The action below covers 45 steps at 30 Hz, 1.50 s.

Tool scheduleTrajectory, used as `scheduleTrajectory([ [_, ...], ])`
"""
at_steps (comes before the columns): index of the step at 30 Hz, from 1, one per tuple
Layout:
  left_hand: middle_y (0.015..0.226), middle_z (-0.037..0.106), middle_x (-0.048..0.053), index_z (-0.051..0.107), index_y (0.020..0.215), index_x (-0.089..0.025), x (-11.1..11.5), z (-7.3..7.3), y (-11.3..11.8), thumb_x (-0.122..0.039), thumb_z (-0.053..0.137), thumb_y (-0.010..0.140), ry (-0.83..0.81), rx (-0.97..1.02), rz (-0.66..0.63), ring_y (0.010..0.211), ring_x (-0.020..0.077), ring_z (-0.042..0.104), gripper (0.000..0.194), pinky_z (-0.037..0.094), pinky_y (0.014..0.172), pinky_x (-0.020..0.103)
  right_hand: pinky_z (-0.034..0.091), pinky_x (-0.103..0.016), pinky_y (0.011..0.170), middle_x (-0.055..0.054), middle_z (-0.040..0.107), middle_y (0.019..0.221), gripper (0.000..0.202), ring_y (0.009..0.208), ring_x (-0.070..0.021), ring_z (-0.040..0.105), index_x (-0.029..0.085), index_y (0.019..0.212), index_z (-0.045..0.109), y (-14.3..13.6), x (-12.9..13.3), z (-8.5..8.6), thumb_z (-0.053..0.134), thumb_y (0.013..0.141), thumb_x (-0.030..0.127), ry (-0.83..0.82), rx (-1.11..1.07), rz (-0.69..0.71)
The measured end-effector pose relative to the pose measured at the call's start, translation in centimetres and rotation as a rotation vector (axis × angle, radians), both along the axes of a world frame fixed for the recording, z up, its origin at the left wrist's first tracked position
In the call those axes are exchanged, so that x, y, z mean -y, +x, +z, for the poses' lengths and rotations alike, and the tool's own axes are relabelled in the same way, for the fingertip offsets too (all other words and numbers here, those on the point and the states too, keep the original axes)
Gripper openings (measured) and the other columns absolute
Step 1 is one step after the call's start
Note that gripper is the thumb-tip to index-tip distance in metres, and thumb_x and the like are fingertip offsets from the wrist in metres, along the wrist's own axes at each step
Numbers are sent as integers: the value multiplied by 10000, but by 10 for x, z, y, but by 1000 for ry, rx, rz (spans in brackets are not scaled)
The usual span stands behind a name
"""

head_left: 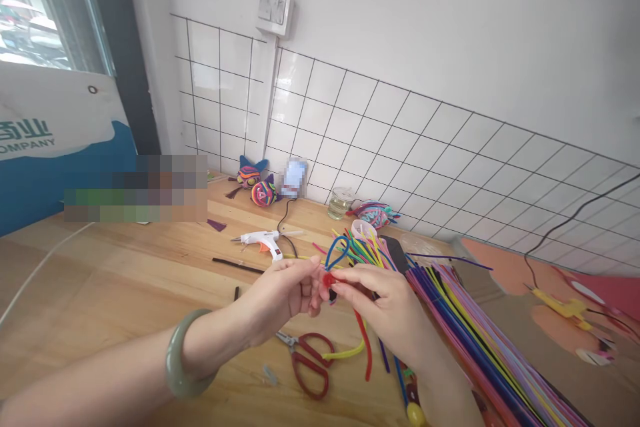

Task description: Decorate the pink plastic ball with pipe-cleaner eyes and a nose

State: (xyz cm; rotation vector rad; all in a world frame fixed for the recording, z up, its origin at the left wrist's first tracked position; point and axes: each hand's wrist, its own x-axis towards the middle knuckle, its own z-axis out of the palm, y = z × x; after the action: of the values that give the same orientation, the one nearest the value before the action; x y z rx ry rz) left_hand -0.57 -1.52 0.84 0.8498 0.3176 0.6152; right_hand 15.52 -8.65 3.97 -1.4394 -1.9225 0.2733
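My left hand (295,283), a green bangle (176,357) on its wrist, pinches a small red pipe-cleaner piece (328,279) from the left. From the right, the fingertips of my right hand (383,293) close on the same red piece. A blue pipe-cleaner loop (328,257) stands up just above the red piece, seemingly joined to it. A red pipe cleaner (365,347) hangs below my right hand; its upper end is hidden. Beneath the hands, red-handled scissors (309,381) lie on the wooden table beside a yellow pipe cleaner (349,352).
A white glue gun (263,239) lies behind my left hand. Bundled pipe cleaners (475,333) cover the right side. Stuffed ornaments (264,193), a phone (294,177) and a glass jar (340,204) line the wall. A yellow glue gun (560,305) lies far right.
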Motion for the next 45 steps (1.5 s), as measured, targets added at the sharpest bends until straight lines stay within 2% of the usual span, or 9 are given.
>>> scheduleTrajectory([
  [4, 547, 561, 3, 677, 634, -110, -7, -3, -1, -359, 712, 722, 130, -148, -68, 483, 65, 450, 266, 347, 480, 192, 524, -245, 759, -6, 701, 924, 238, 840, -135, 653, 277, 1015, 695, 6, 2, 7, 503, 901, 195, -114, 60, 101],
  [7, 570, 574, -10, 698, 667, -117, -11, -5, -1, -354, 759, 663, 251, -242, -71, 469, 55, 445, 245, 343, 464, 190, 519, -258, 786, -18, 695, 977, 261, 882, -141, 645, 276, 1060, 680, 6, 3, 7, 485, 910, 190, -147, 82, 119],
  [10, 593, 594, -5, 709, 698, -118, -13, -8, 0, -366, 762, 655, 285, -253, -64, 477, 54, 455, 257, 355, 467, 186, 514, -253, 776, -9, 698, 955, 232, 870, -139, 647, 271, 1019, 688, 5, 3, 5, 508, 896, 191, -146, 80, 64],
  [17, 535, 595, -6, 661, 620, -125, -12, -9, 1, -377, 758, 663, 294, -202, 50, 473, 61, 457, 274, 364, 482, 186, 494, -208, 588, 27, 702, 740, 136, 636, -119, 639, 243, 864, 676, -5, 4, 2, 546, 858, 203, -61, 71, -75],
  [21, 524, 599, -7, 641, 610, -129, -10, -5, 0, -400, 746, 673, 300, -187, 108, 471, 66, 454, 297, 356, 489, 195, 503, -215, 598, 14, 718, 771, 167, 666, -133, 661, 246, 866, 682, -11, 6, 2, 523, 863, 194, 3, 103, -101],
  [27, 577, 634, 11, 629, 617, -130, -6, -4, 1, -377, 730, 701, 259, -129, 171, 503, 76, 477, 280, 375, 533, 208, 522, -232, 662, -12, 727, 848, 201, 732, -142, 677, 224, 915, 684, -19, 6, 1, 512, 857, 138, 88, 91, -81],
  [33, 559, 611, -3, 630, 621, -124, -1, -5, -1, -312, 727, 719, 140, -69, 220, 501, 61, 460, 233, 346, 516, 187, 501, -249, 598, -32, 678, 731, 247, 644, -142, 630, 192, 881, 687, -25, 5, -1, 449, 885, 125, 176, 174, -60],
  [41, 587, 609, -3, 651, 646, -101, 8, -5, 3, -232, 769, 680, -153, 56, 207, 538, 53, 523, 180, 426, 579, 170, 498, -269, 636, -68, 681, 767, 245, 684, -166, 642, 141, 958, 680, -30, 3, -12, 446, 890, 116, 249, 282, -99],
  [45, 657, 617, 25, 659, 714, -81, 10, -5, 2, -247, 687, 773, -159, 57, 117, 560, 54, 521, 178, 426, 573, 167, 485, -257, 631, -34, 694, 787, 220, 686, -149, 636, 179, 933, 691, -17, 3, -8, 482, 879, 133, 190, 217, -115],
])
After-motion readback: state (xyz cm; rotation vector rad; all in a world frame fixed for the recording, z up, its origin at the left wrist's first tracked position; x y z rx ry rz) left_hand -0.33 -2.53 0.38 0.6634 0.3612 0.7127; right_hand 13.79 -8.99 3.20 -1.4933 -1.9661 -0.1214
